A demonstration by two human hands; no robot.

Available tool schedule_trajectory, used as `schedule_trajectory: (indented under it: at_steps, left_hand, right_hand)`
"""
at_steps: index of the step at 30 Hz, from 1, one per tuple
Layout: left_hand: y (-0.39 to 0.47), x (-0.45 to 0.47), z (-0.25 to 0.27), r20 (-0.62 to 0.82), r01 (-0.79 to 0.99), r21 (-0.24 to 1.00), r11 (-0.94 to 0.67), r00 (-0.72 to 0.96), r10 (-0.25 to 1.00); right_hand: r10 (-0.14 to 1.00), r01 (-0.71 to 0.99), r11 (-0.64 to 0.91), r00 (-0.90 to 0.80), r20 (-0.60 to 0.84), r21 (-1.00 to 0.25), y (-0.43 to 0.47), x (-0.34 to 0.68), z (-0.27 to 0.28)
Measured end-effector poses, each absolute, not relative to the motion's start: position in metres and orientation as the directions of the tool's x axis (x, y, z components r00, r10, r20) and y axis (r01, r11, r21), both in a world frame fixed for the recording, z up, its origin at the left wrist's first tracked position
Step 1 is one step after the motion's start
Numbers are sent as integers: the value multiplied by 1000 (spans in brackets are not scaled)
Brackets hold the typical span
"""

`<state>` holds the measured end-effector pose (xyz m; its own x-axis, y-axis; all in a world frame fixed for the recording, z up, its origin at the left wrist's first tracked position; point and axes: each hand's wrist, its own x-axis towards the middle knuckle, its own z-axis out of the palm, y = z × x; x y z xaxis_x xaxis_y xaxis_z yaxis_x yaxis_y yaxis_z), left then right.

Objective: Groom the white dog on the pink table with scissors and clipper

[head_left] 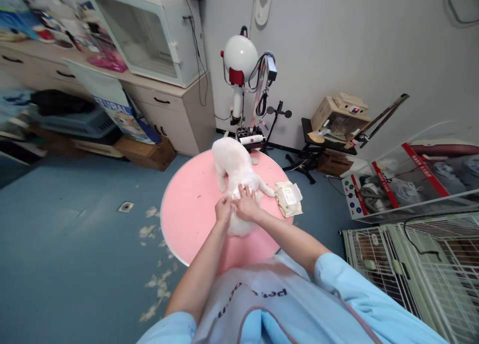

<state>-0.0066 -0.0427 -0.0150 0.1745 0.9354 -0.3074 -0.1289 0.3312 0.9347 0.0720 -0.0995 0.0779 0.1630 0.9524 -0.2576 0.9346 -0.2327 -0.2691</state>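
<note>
A: Where does the animal stand?

B: The white, short-coated animal (232, 157) is on the round, pink-topped counter (187, 199), directly before the person. Its rump and tail face the wall (329, 39); its head end lies nearest the person, between the wrists.

A: How is the left grip (223, 208) set?

B: Its fingers are curled inward, thumb and forefinger drawn together at the near end of the coat, beside the other hand. Whether a fold of skin or fur is pinched between the tips, one cannot say; the contact is too small to resolve.

A: And the right grip (246, 204)?

B: Released and spread. The fingers fan apart and rest on the animal behind its head, palm down, without closing around anything. The two grips nearly meet over the same area.

A: Which objects lie about them?

B: The soft, beige rectangular packet with a white label (289, 199) lies at the right rim of the counter, just beside an extended foreleg. Beyond the far rim, a white tube with red print (251, 139) lies on a black holder, below the white, globe-shaped dryer with red fittings (241, 54). Pale tufts (160, 289) are scattered on the blue floor (93, 264), left of the counter.
</note>
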Motion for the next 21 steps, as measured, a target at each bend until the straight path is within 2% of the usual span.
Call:
schedule_trajectory:
  at_steps: [7, 12, 14, 21]
  left_hand:
    - [-55, -6, -13, -324, -189, 915, 357, 185, 928]
    - [-56, -3, -8, -346, -178, 913, 367, 140, 928]
    - [-56, -2, -8, -353, -158, 916, 370, 125, 927]
    - [-59, 1, -6, -352, -149, 916, 372, 149, 924]
  right_hand:
    - [954, 933, -203, 121, -274, -297, -99, 82, 82]
    - [976, 980, -173, 157, -151, -94, -107, 65, 86]
    - [977, 987, -158, 150, -150, -40, -109, 60, 86]
    - [972, 977, -102, 57, -229, -187, -110, 82, 89]
